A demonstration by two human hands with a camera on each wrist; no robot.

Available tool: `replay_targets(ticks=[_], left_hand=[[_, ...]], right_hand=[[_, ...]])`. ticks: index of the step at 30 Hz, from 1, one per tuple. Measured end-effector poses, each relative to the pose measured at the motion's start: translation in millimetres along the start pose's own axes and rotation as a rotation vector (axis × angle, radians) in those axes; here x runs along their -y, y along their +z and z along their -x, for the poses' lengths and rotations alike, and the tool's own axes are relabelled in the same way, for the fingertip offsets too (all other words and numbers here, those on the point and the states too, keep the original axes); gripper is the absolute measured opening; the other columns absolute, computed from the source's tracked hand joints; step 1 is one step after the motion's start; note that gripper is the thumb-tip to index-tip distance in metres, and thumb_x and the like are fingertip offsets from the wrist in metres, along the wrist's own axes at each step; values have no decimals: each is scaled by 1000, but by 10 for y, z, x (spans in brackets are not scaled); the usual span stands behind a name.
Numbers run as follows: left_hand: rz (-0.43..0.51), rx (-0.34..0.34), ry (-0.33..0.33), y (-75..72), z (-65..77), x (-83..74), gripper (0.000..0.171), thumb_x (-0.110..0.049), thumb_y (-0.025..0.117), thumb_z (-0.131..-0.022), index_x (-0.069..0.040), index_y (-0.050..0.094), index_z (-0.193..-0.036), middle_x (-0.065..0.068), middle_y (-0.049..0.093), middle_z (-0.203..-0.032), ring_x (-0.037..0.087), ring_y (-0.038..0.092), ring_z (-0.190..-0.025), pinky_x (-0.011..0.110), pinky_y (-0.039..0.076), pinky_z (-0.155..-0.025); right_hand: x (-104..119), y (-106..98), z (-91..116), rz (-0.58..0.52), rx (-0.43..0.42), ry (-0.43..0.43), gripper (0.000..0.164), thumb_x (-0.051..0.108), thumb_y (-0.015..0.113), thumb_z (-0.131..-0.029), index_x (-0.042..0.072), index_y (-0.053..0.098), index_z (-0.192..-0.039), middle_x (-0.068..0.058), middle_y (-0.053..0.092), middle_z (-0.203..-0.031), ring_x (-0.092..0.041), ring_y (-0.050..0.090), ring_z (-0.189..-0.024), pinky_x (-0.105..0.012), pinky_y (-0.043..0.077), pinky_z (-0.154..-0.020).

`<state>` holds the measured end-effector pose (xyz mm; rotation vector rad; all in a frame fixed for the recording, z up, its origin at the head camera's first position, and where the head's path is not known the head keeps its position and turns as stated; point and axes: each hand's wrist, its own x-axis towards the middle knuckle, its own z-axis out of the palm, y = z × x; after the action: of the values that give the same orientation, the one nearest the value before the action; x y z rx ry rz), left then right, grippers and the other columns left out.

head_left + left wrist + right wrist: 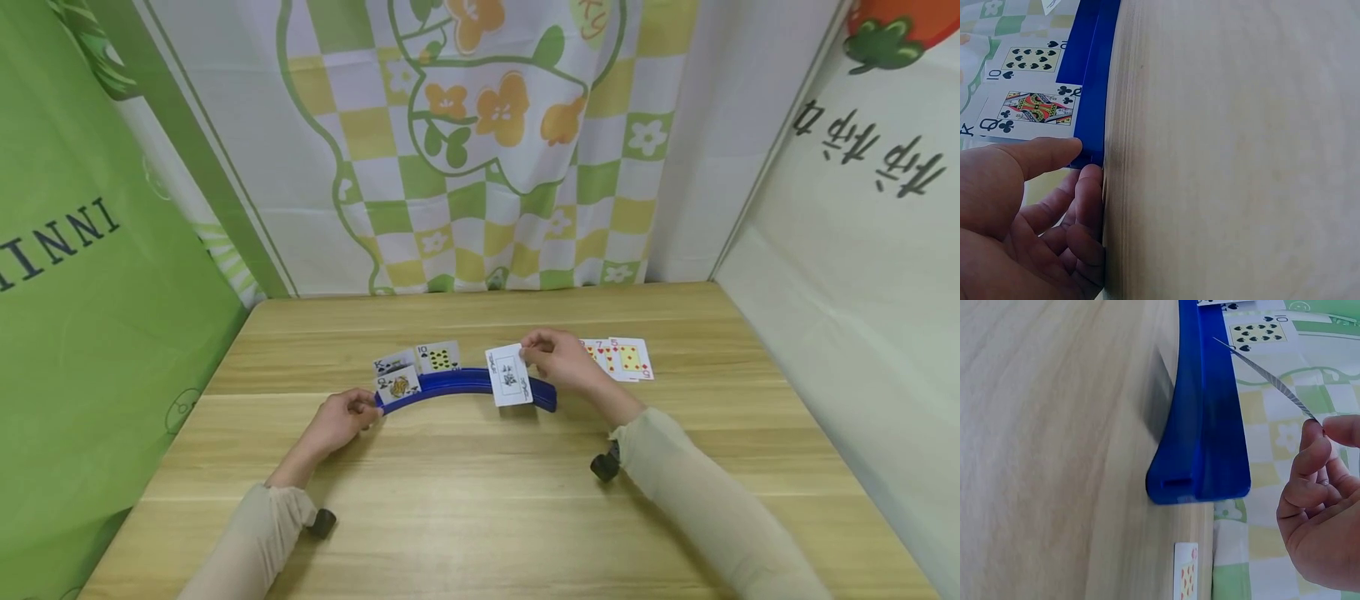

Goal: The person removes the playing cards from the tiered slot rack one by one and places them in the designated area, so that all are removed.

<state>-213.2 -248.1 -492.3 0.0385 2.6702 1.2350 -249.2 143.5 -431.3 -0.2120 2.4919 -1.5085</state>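
A curved blue card holder lies on the wooden table. My left hand grips its left end, with the thumb on top and fingers below. At that end the queen of clubs stands in front. Behind it are a king and the ten of spades. My right hand pinches a joker card by its upper right corner, above the holder's right part. Edge-on in the right wrist view, the joker looks slightly bent and apart from the holder.
Several overlapping red-suit cards, a five of diamonds on top, lie on the table behind my right hand. A checked curtain hangs at the back edge. Fabric walls stand left and right. A black device sits at my right wrist.
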Motion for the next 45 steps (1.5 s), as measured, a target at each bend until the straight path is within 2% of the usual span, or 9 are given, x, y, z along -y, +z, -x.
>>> replay_targets(ticks=[7, 15, 19, 27, 32, 36, 40, 45], left_hand=[[2, -4, -5, -1, 1, 2, 32, -16, 69, -92, 2, 64, -118, 15, 72, -99, 16, 63, -79, 25, 51, -65], [-14, 2, -7, -5, -5, 10, 34, -18, 69, -92, 2, 63, -120, 14, 72, -100, 16, 63, -80, 26, 51, -67], [-12, -2, 1, -2, -9, 12, 34, -17, 69, -92, 2, 63, -119, 15, 71, -99, 15, 62, -78, 25, 50, -65], [-9, -3, 0, -5, -2, 5, 33, -18, 70, -92, 2, 64, -118, 15, 71, -99, 16, 62, -78, 25, 50, -64], [-9, 0, -6, -4, -1, 4, 33, -17, 69, -92, 2, 64, -118, 15, 72, -99, 16, 62, -77, 26, 50, -64], [-9, -4, -3, -3, -1, 2, 34, -16, 69, -92, 2, 63, -119, 15, 72, -100, 16, 62, -77, 27, 51, -64], [-10, -6, -1, -2, 7, -7, 34, -17, 69, -92, 3, 63, -120, 16, 71, -101, 16, 63, -78, 27, 51, -65], [-18, -7, -6, -1, 11, -14, 34, -17, 70, -92, 2, 63, -120, 16, 72, -101, 17, 63, -79, 27, 50, -66]], right_hand=[[-19, -115, 31, 15, -16, 5, 21, 22, 57, -100, 8, 63, -115, -9, 68, -97, -18, 55, -72, -29, 47, -64], [-88, -263, 61, 18, -32, 33, 24, 24, 56, -101, 9, 62, -118, -8, 69, -96, -18, 54, -71, -29, 45, -64], [-151, -350, 80, 17, -52, 31, 25, 24, 56, -101, 6, 61, -119, -9, 69, -96, -18, 55, -72, -31, 48, -66], [-264, -521, 126, 17, -83, 40, 26, 22, 55, -101, 3, 60, -119, -9, 68, -95, -13, 51, -67, -26, 44, -62], [-349, -609, 159, 21, -105, 28, 26, 20, 54, -101, 0, 60, -117, -10, 67, -93, -15, 53, -69, -23, 44, -60], [-404, -663, 177, 6, -127, 23, 27, 18, 55, -100, -2, 60, -118, -5, 66, -86, -14, 52, -65, -22, 43, -57], [-430, -702, 196, -13, -143, 35, 29, 17, 56, -100, -4, 59, -120, -1, 65, -81, -8, 48, -60, -21, 40, -54], [-454, -749, 216, -5, -147, 67, 29, 18, 55, -100, -3, 60, -119, -2, 66, -85, -6, 48, -62, -21, 40, -56]])
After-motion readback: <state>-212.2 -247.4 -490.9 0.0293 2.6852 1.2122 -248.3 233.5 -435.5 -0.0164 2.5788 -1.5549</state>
